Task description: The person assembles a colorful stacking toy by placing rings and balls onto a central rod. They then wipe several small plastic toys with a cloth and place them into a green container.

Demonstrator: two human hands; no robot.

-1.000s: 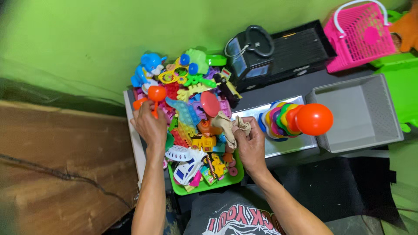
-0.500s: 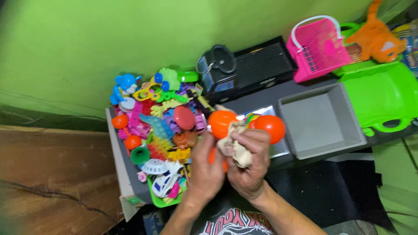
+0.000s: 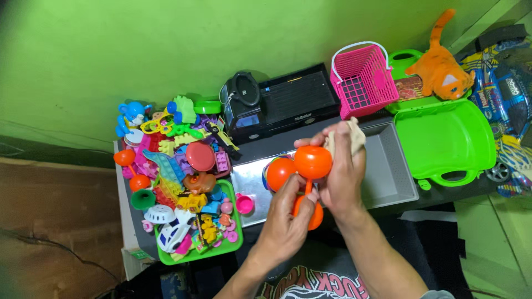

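Note:
My left hand (image 3: 285, 218) grips the thin handle of an orange dumbbell-shaped toy (image 3: 313, 160), held upright over the dark table. One ball of the toy is at the top, the other below my fingers. My right hand (image 3: 342, 180) holds a beige cloth (image 3: 350, 134) and presses against the toy's upper ball. Just left of that ball, a second orange ball (image 3: 279, 173) tops a stack of coloured rings on a shiny metal tray (image 3: 247, 178).
A green tray (image 3: 223, 250) heaped with several small plastic toys lies at the left. A grey bin (image 3: 400, 182) is at the right, with a pink basket (image 3: 363, 77), a green case (image 3: 446, 138) and an orange plush cat (image 3: 440, 69). A black radio (image 3: 277, 99) stands at the back.
Both hands left the toy pile and came together at the centre. The left hand now holds the orange dumbbell toy, the right still has the beige cloth. The view has swung right.

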